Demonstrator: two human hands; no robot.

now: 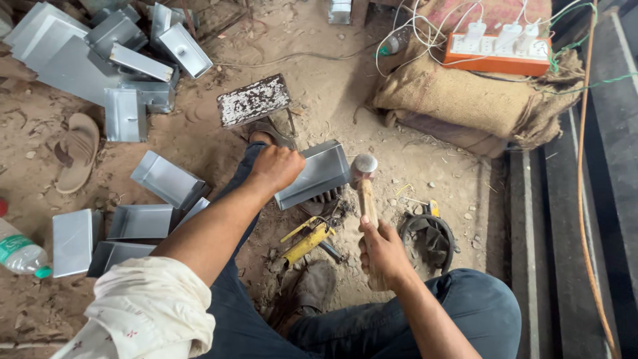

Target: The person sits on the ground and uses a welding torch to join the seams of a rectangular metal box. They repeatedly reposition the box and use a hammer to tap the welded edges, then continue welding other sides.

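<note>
Here my left hand (pixel 276 166) clamps the tray (pixel 314 174) on the ground by my foot, and my right hand (pixel 383 251) grips the hammer (pixel 365 193), its head beside the tray's edge. A stray blow could dent the metal, or catch my left knuckles, which sit close.

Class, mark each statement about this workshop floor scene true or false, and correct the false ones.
1. The right hand grips a wooden-handled hammer. True.
2. The left hand rests on a folded metal tray. True.
3. The power strip lies on the bare floor. False: it sits on folded sacking.
4. A sandal lies on the dirt at left. True.
5. The plastic bottle stands upright by the sacking. False: it lies at the left edge, near the flat trays.
</note>
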